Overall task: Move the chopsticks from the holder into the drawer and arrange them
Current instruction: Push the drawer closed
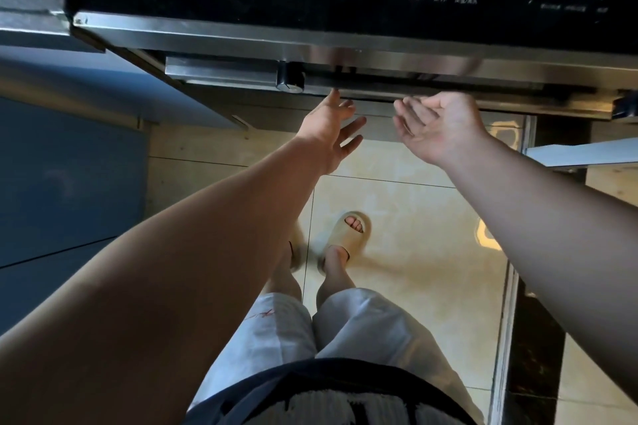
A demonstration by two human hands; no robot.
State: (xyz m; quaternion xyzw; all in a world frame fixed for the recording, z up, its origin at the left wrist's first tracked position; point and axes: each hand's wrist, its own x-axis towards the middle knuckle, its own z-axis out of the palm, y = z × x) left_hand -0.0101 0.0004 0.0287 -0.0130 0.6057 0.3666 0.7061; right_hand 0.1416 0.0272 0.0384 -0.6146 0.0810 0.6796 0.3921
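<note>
Fingers of my left hand [331, 128] are spread wide, the arm stretched forward, 1 fingertip reaching the lower edge of the steel trim [241, 41]. My right hand [438, 124] reaches out beside it, palm up, fingers loosely curved, holding nothing. Chopsticks lie outside my view.

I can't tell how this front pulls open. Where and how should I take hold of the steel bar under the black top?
Take the bar by its lower edge, right of the knob, from below, fingers hooked up into the dark gap. Its face is flat, so probably only that underside lip gives purchase. The left hand and right hand are open just below it.
</note>
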